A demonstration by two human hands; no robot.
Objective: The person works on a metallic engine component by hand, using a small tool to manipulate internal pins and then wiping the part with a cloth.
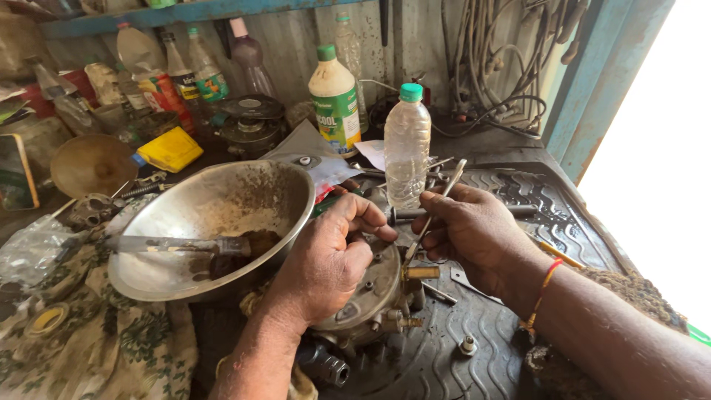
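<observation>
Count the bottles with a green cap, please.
3: clear bottle by the right hand; white bottle behind the bowl; a third at the back wall. Others may be hidden.

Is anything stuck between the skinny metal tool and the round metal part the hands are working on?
Nothing visible. The right hand holds the thin metal tool straight down onto the round metal housing, which the left hand steadies.

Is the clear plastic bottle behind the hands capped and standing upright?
Yes. The clear plastic bottle stands upright on the bench with its green cap on; it looks mostly empty, though the level is hard to tell.
</observation>
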